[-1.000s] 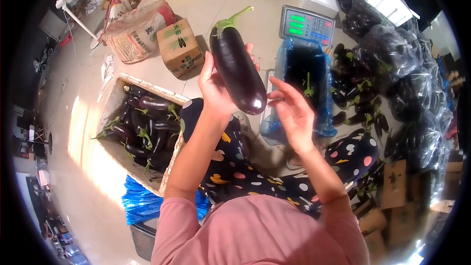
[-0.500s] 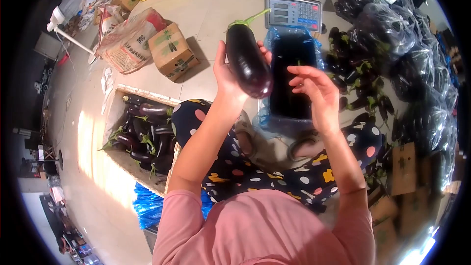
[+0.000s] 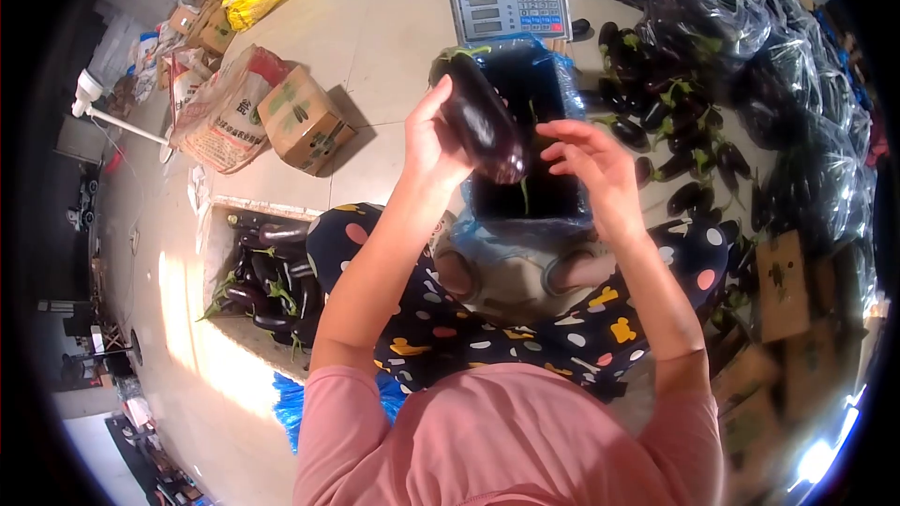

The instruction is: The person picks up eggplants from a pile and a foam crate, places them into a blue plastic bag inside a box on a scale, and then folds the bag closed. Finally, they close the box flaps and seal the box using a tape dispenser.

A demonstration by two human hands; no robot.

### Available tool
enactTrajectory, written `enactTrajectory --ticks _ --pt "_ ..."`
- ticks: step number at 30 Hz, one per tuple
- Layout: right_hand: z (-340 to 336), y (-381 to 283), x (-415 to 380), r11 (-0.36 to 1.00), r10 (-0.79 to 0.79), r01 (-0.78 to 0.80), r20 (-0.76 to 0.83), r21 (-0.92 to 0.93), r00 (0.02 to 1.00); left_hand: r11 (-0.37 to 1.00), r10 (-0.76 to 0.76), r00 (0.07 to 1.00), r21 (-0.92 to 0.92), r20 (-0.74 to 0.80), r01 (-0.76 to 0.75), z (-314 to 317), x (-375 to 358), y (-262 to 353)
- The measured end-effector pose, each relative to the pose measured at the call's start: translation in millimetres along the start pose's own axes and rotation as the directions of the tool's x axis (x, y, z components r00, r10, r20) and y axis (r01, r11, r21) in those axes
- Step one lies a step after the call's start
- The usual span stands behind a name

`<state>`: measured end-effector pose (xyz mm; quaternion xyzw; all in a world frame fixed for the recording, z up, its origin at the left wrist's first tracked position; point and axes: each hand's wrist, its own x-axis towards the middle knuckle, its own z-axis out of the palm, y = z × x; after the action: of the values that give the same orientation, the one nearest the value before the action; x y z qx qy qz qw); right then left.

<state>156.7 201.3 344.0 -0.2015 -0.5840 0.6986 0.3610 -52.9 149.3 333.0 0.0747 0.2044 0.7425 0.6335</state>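
A large, glossy dark eggplant (image 3: 483, 122) with a green stem is gripped in my left hand (image 3: 433, 141), thumb lying along its side. It is held tilted over the left side of a box lined with blue plastic (image 3: 561, 84). My right hand (image 3: 600, 164) hovers over the box's right side, fingers bent and apart, holding nothing. Dark eggplants lie inside the box, though they are hard to tell apart in the shadow. A digital scale (image 3: 511, 11) stands just behind the box.
To my left, a foam crate (image 3: 217, 234) holds several eggplants. A cardboard box (image 3: 305, 122) and a woven sack (image 3: 225, 117) stand beyond it. Loose eggplants (image 3: 680, 112) lie on the floor at right, beside clear plastic bags (image 3: 712, 19). Blue plastic (image 3: 289, 403) lies near my left elbow.
The view has shifted, so the surroundings sit differently in the frame. My left hand still holds the eggplant, now lower and over the box. My right hand stays apart from it.
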Motion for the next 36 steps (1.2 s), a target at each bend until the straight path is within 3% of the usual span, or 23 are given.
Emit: enactTrajectory --ticks 3,5,9,12,13,16,17,20,21,22,24,27,31,33,36 --pt "-13.3 -3.0 0.1 1.0 -0.02 0.022 -0.091 0.018 0.996 0.982 -0.006 0.996 0.19 -0.084 0.022 -8.3 10.7 -13.1" --pt "-23.9 -2.8 -0.6 0.998 -0.024 0.033 -0.155 0.055 0.988 0.948 0.068 0.991 0.318 -0.116 -0.028 -1.8 11.8 -29.0" --pt "-42.4 -4.0 -4.1 0.994 -0.016 0.041 -0.234 0.102 0.972 0.911 -0.001 0.973 0.4 -0.232 0.097 -25.9 21.8 -52.8" --pt "-51.6 -7.1 -7.5 0.988 -0.012 0.053 -0.273 0.144 0.962 0.739 0.14 0.918 0.656 -0.37 0.152 -55.5 28.9 -69.1" --pt "-54.1 -7.9 -8.3 0.987 -0.007 0.052 -0.282 0.153 0.959 0.678 0.202 0.851 0.696 -0.484 0.235 -63.6 31.4 -75.2" --pt "-58.7 -11.2 -11.4 0.986 0.008 0.044 -0.306 0.161 0.952 0.634 0.148 0.847 0.707 -0.51 0.315 -66.7 32.4 -73.9" --pt "-60.5 -11.0 -12.7 0.985 0.004 0.049 -0.311 0.163 0.95 0.636 0.081 0.871 0.698 -0.484 0.328 -79.2 35.6 -67.6" --pt "-64.0 -14.4 -16.5 0.987 0.004 0.05 -0.335 0.153 0.942 0.508 0.221 0.941 0.854 -0.256 0.113 -20.0 17.1 -49.0" --pt "-66.5 -14.7 -17.6 0.987 0.008 0.048 -0.343 0.154 0.939 0.524 0.269 0.947 0.852 -0.174 0.008 -5.1 17.2 -36.0" --pt "-68.6 -15.2 -18.3 0.987 0.011 0.046 -0.349 0.153 0.937 0.535 0.319 0.943 0.839 -0.092 -0.099 0.5 17.4 -20.6" --pt "-71.3 -17.6 -19.4 0.989 0.025 0.029 -0.356 0.145 0.934 0.375 0.48 0.874 0.918 -0.072 -0.13 -10.0 27.5 15.0" --pt "-76.3 -28.9 -10.0 0.99 0.078 -0.033 -0.337 0.136 0.938 0.49 0.509 0.837 0.867 -0.201 -0.089 -26.2 40.7 50.1" --pt "-94.5 -43.1 20.4 0.983 0.16 -0.176 -0.243 -0.045 0.957 0.657 0.321 0.839 0.741 -0.439 0.137 -85.3 67.3 63.2" --pt "-107.8 -30.9 41.4 0.967 0.236 -0.25 -0.204 -0.043 0.95 0.719 0.215 0.815 0.651 -0.539 0.241 -93.9 75.9 52.5" --pt "-128.1 13.8 70.7 0.917 0.382 -0.396 -0.181 -0.047 0.906 0.658 0.101 0.789 0.636 -0.606 0.404 -94.0 84.0 45.8"
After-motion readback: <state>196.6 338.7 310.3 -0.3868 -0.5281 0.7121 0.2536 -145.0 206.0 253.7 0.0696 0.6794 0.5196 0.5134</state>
